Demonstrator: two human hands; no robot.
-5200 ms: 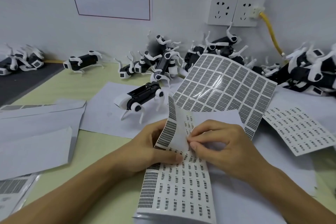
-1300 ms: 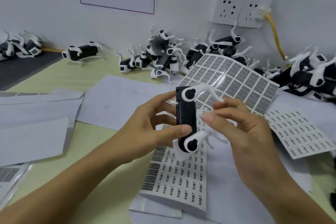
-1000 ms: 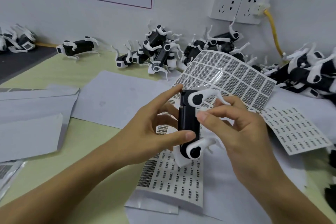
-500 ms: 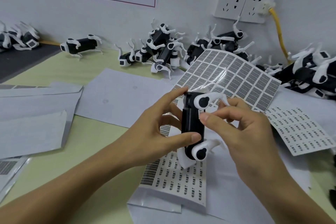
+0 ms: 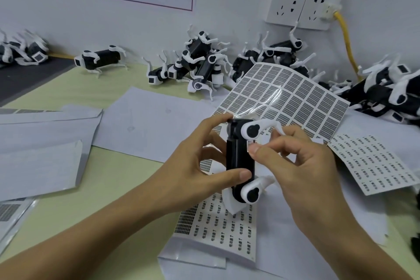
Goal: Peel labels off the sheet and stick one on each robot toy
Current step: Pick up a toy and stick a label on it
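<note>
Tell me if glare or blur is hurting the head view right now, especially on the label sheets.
Head view: a white glare patch washes out part of the curled glossy sheet; the flat label sheet under the hands reads matte, its print too small to read; the held robot toy looks fairly sharp; wide-angle bending shows at the edges.

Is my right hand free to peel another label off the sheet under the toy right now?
Probably not: the right hand is pinching a label against the toy, which hangs over the sheet.
</note>
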